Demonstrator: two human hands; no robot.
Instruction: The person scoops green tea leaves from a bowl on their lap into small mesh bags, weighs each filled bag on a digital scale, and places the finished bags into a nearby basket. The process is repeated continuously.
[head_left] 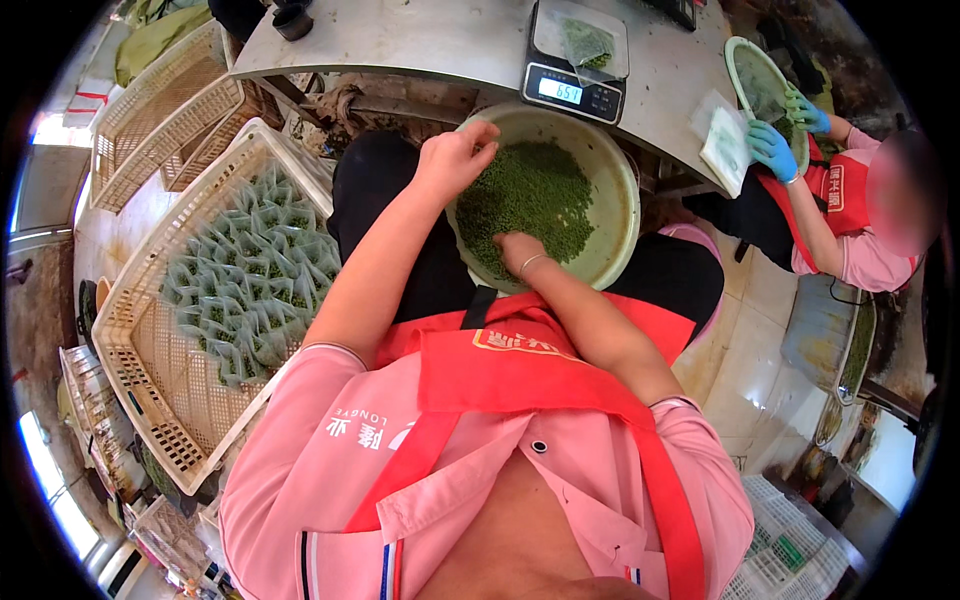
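Note:
My left hand (463, 155) is raised at the upper left rim of a pale green basin (625, 220), fingers curled; what they hold, if anything, is hidden. My right hand (518, 250) reaches into the small green granules (540, 190) in the basin, with its fingertips buried. The basin sits between my legs, below the table edge. Above it a scale (572, 95) bears a small clear bag of green granules (585, 42). At my left, a cream plastic crate (150, 400) holds several upright clear bags (250, 260) with green contents.
A metal table (400, 40) spans the top, with a dark cup (292, 22) on it. A co-worker (840, 215) in blue gloves is at my right beside another pale tub (740, 55) and white bags (725, 145). More crates (150, 120) stand upper left; another (790, 540) lies lower right.

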